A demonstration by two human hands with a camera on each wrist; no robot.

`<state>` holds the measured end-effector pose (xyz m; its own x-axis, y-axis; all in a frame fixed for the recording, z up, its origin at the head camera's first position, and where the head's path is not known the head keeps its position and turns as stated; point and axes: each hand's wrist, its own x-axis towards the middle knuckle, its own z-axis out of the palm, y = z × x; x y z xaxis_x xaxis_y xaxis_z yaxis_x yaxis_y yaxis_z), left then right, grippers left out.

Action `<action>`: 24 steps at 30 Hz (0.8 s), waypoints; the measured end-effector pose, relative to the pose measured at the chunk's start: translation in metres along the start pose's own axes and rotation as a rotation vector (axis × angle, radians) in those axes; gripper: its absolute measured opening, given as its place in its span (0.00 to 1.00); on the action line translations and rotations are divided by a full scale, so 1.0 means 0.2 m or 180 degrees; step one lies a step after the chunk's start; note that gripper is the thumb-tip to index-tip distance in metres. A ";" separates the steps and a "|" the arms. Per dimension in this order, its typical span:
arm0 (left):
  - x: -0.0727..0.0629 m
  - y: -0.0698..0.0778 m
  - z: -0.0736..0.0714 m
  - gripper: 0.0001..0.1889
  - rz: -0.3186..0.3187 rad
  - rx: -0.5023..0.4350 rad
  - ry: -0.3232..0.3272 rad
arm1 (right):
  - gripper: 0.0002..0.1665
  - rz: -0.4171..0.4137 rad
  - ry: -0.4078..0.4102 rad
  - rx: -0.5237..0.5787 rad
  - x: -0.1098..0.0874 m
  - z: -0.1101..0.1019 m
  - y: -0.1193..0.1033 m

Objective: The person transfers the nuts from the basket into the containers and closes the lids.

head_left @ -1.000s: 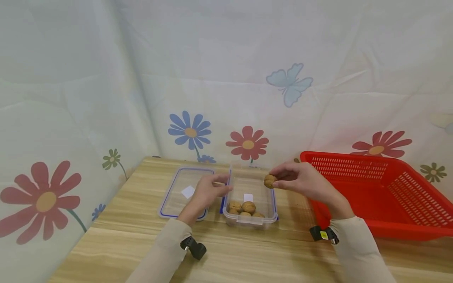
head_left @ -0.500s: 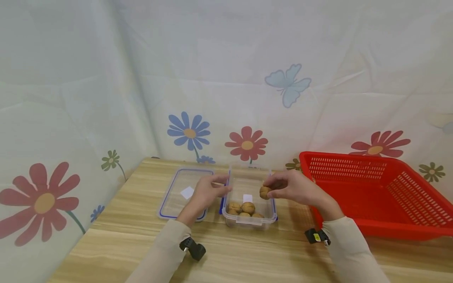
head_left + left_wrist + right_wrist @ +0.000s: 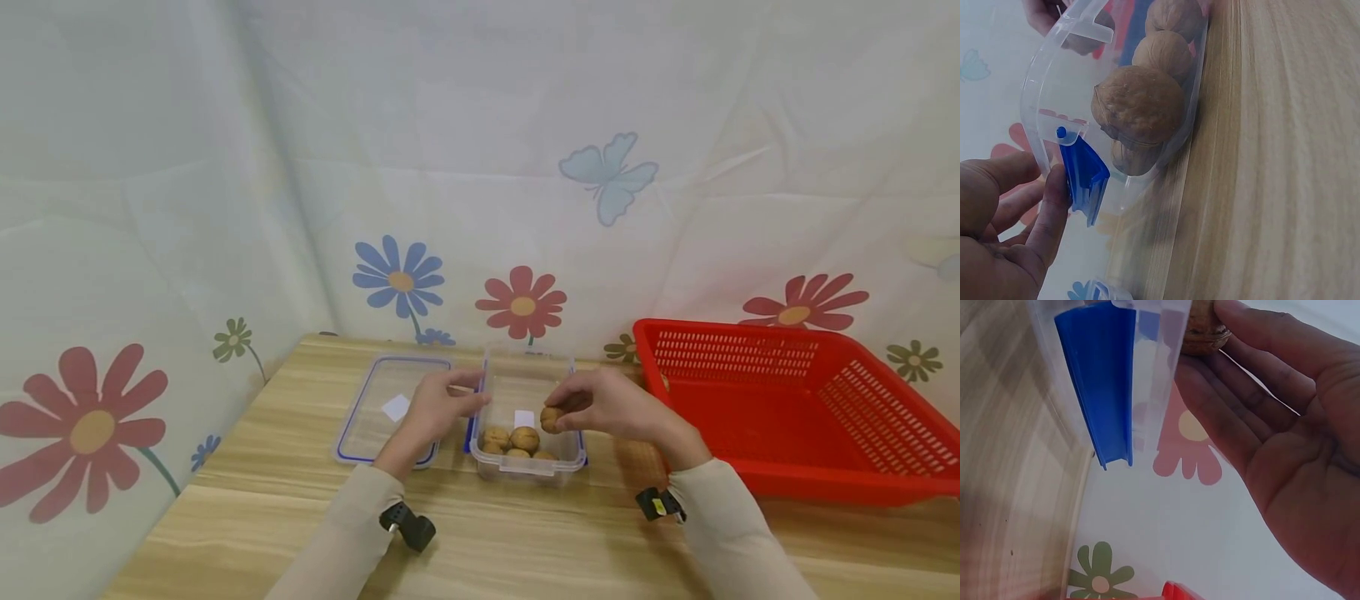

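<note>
A clear plastic food container [image 3: 525,468] with blue side latches stands on the table, with several walnuts [image 3: 523,439] lying in its near end. At its left rim my left hand [image 3: 437,406] pinches the wall beside a blue latch [image 3: 1084,172], as the left wrist view shows. My right hand [image 3: 618,406] holds one walnut [image 3: 551,419] between thumb and fingers, over the right part of the container. In the right wrist view the held walnut [image 3: 1205,331] appears just past the container's wall, partly cut off by the frame's top.
The container's lid [image 3: 375,417], with a blue seal and a white label, lies flat to the left. On the right stands a large red plastic basket [image 3: 817,479] with perforated walls. A flower-printed cloth [image 3: 450,200] hangs behind the table [image 3: 510,542].
My right hand has moved left and down with the walnut, from the container's right rim to over its inside. The left hand has stayed at the left rim.
</note>
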<state>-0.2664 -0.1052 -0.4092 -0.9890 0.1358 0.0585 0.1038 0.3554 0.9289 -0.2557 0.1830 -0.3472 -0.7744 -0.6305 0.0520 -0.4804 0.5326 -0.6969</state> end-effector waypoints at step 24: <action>0.00 0.01 0.00 0.22 -0.0007 0.0025 0.0020 | 0.12 -0.0148 -0.0222 -0.0378 0.03 0.05 -0.02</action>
<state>-0.2661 -0.1043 -0.4085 -0.9899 0.1292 0.0589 0.1025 0.3629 0.9262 -0.2544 0.1717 -0.3518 -0.7217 -0.6916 0.0294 -0.5636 0.5624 -0.6051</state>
